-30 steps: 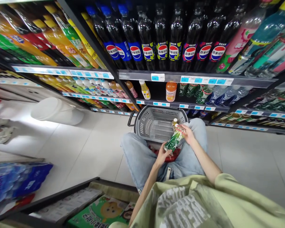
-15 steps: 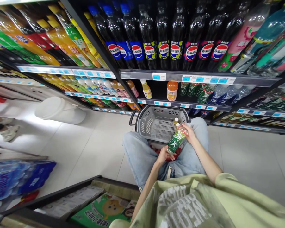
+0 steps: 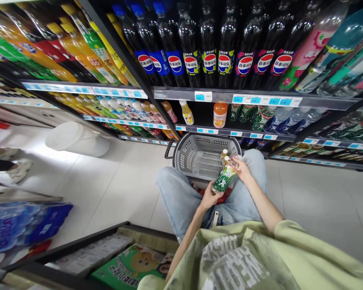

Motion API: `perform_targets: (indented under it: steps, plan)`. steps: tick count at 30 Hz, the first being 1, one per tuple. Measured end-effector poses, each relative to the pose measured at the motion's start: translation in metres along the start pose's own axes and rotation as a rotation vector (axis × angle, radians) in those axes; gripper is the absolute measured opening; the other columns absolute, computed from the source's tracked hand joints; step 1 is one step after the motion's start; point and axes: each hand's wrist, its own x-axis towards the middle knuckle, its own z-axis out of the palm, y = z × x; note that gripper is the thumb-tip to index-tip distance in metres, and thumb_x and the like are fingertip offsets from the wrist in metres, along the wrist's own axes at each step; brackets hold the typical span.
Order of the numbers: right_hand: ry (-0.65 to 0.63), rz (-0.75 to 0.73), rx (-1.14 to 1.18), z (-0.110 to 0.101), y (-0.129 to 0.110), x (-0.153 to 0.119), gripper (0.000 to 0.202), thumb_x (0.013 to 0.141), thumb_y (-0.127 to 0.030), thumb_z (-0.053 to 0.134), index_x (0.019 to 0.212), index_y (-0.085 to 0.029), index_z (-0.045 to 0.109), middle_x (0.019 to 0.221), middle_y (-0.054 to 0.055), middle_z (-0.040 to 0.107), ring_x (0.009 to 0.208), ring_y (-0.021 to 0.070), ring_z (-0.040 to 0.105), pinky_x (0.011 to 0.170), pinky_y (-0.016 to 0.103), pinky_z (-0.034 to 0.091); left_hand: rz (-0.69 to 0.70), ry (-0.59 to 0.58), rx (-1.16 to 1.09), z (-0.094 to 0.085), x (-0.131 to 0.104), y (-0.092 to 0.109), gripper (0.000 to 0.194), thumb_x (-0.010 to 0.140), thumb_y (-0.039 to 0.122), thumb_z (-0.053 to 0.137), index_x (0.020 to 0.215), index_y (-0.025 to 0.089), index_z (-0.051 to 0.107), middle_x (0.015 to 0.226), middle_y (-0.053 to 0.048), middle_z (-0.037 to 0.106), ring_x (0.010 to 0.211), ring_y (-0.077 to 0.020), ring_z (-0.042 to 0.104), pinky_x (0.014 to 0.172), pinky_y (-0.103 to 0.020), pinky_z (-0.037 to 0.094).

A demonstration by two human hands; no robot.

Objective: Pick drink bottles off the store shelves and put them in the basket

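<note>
Between my two hands is a green-labelled drink bottle (image 3: 225,179), held tilted above my lap. My left hand (image 3: 210,195) has its fingers closed round the lower end. Up at the other end, my right hand (image 3: 242,169) grips the bottle near its top. Just beyond, a grey plastic shopping basket (image 3: 196,169) stands on the floor against the shelf. Inside its right side are small bottles with white caps (image 3: 225,153), partly hidden behind the held bottle and my right hand.
A shelf (image 3: 217,95) of cola bottles rises in front, with a lower row holding an orange drink bottle (image 3: 220,115) and a yellow one (image 3: 186,112). A white bucket (image 3: 78,139) lies to the left. Behind it, a person's shoes (image 3: 19,171) show. A low display rack (image 3: 108,233) is at lower left.
Both hands keep hold of the bottle, which has barely shifted. At the far left, the other person's foot has moved slightly to the right.
</note>
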Motion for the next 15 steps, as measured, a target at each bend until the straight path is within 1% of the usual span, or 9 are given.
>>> perform_targets:
  steps: [2, 4, 6, 8, 9, 10, 12, 14, 15]
  plan:
    - [-0.035, -0.037, -0.057, 0.001, -0.001, -0.002, 0.049, 0.062, -0.044, 0.102, 0.091, -0.025, 0.067, 0.086, 0.001, 0.081, 0.081, 0.0219, 0.079, 0.072, 0.030, 0.066, -0.018, 0.025, -0.061, -0.004, 0.002, 0.001, 0.081, 0.071, 0.065, 0.091, 0.127, 0.016, 0.060, 0.069, 0.004, 0.070, 0.036, -0.0027, 0.034, 0.040, -0.019, 0.022]
    - [-0.039, -0.100, -0.163, 0.002, -0.001, -0.006, 0.054, 0.061, -0.054, 0.102, 0.090, -0.024, 0.068, 0.085, 0.000, 0.079, 0.076, 0.0197, 0.075, 0.067, 0.028, 0.062, -0.068, 0.042, -0.157, -0.009, 0.004, 0.004, 0.071, 0.078, 0.080, 0.075, 0.104, 0.015, 0.065, 0.056, 0.002, 0.064, 0.034, -0.0038, 0.028, 0.040, -0.021, 0.015]
    - [-0.042, -0.136, -0.292, 0.002, -0.001, -0.010, 0.058, 0.061, -0.062, 0.101, 0.087, -0.024, 0.066, 0.072, -0.004, 0.070, 0.062, 0.0150, 0.064, 0.051, 0.024, 0.050, -0.134, 0.082, -0.276, -0.013, 0.005, 0.009, 0.073, 0.085, 0.090, 0.056, 0.084, 0.017, 0.062, 0.044, 0.003, 0.051, 0.032, -0.0049, 0.023, 0.041, -0.023, 0.012]
    - [-0.080, -0.118, -0.401, 0.002, 0.000, -0.015, 0.059, 0.062, -0.066, 0.099, 0.083, -0.024, 0.063, 0.059, -0.009, 0.054, 0.047, 0.0100, 0.047, 0.040, 0.021, 0.033, -0.171, 0.164, -0.402, -0.017, 0.006, 0.015, 0.076, 0.090, 0.093, 0.042, 0.073, 0.021, 0.056, 0.039, 0.007, 0.035, 0.032, -0.0058, 0.020, 0.041, -0.023, 0.012]
    - [-0.112, -0.098, -0.447, 0.002, 0.001, -0.017, 0.059, 0.062, -0.067, 0.098, 0.083, -0.025, 0.062, 0.056, -0.011, 0.049, 0.043, 0.0088, 0.040, 0.038, 0.021, 0.028, -0.174, 0.219, -0.455, -0.018, 0.006, 0.017, 0.075, 0.092, 0.093, 0.039, 0.071, 0.022, 0.053, 0.039, 0.008, 0.030, 0.033, -0.0063, 0.019, 0.041, -0.023, 0.013]
    - [-0.142, -0.083, -0.486, 0.002, 0.002, -0.019, 0.059, 0.063, -0.067, 0.098, 0.083, -0.025, 0.062, 0.055, -0.011, 0.046, 0.042, 0.0085, 0.037, 0.037, 0.021, 0.029, -0.178, 0.273, -0.494, -0.018, 0.007, 0.019, 0.074, 0.094, 0.093, 0.037, 0.071, 0.023, 0.051, 0.039, 0.009, 0.029, 0.033, -0.0069, 0.021, 0.041, -0.023, 0.014]
    - [-0.159, -0.082, -0.544, 0.002, 0.004, -0.020, 0.058, 0.063, -0.068, 0.097, 0.085, -0.025, 0.064, 0.057, -0.010, 0.051, 0.042, 0.0102, 0.042, 0.037, 0.024, 0.039, -0.197, 0.365, -0.527, -0.018, 0.008, 0.021, 0.072, 0.096, 0.090, 0.037, 0.077, 0.023, 0.053, 0.043, 0.008, 0.036, 0.036, -0.0083, 0.028, 0.042, -0.022, 0.019]
    - [-0.082, -0.126, -0.569, 0.004, 0.006, -0.020, 0.059, 0.062, -0.070, 0.094, 0.085, -0.025, 0.065, 0.062, -0.007, 0.058, 0.044, 0.0133, 0.050, 0.039, 0.029, 0.048, -0.216, 0.425, -0.493, -0.017, 0.009, 0.021, 0.068, 0.095, 0.087, 0.044, 0.092, 0.021, 0.060, 0.050, 0.006, 0.049, 0.039, -0.0101, 0.038, 0.045, -0.022, 0.025]
    - [-0.016, -0.160, -0.577, 0.005, 0.006, -0.018, 0.059, 0.062, -0.071, 0.093, 0.085, -0.025, 0.064, 0.065, -0.005, 0.060, 0.045, 0.0144, 0.051, 0.039, 0.030, 0.049, -0.213, 0.443, -0.450, -0.016, 0.009, 0.020, 0.065, 0.094, 0.084, 0.050, 0.101, 0.021, 0.062, 0.053, 0.005, 0.053, 0.041, -0.0107, 0.041, 0.046, -0.022, 0.027]
